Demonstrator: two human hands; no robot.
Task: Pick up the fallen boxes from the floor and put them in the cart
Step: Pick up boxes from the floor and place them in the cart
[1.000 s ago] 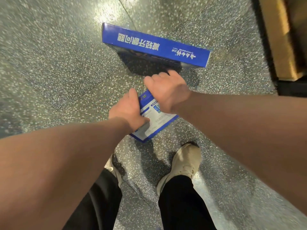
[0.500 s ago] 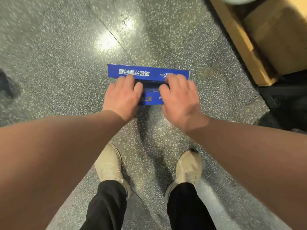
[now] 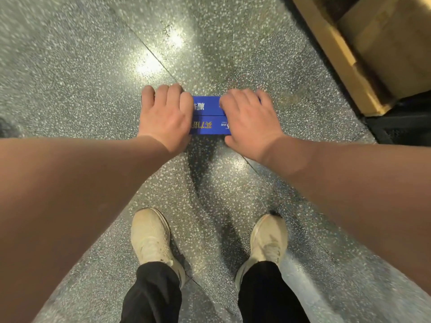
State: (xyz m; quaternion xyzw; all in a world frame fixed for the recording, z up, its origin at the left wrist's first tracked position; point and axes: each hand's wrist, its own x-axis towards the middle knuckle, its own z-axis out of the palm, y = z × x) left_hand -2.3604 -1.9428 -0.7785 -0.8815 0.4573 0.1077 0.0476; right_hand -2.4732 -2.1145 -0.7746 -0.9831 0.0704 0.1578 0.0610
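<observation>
Two long blue boxes lie side by side on the speckled floor: the far box (image 3: pixel 206 105) and the near box (image 3: pixel 207 125), both with white and yellow print. My left hand (image 3: pixel 164 113) grips their left ends, fingers curled over the far edge. My right hand (image 3: pixel 248 117) grips their right ends the same way. Only the middle strip of each box shows between my hands. The cart is out of view.
A wooden pallet (image 3: pixel 333 54) carrying a cardboard carton (image 3: pixel 391 45) stands at the upper right, with a dark mat (image 3: pixel 405 127) beside it. My two feet in pale shoes (image 3: pixel 151 238) stand close behind the boxes. Bare terrazzo floor spreads to the left.
One second ago both hands held a smaller box near the large one. Now the two boxes are pressed together and my hands have slid outward to grip both ends.
</observation>
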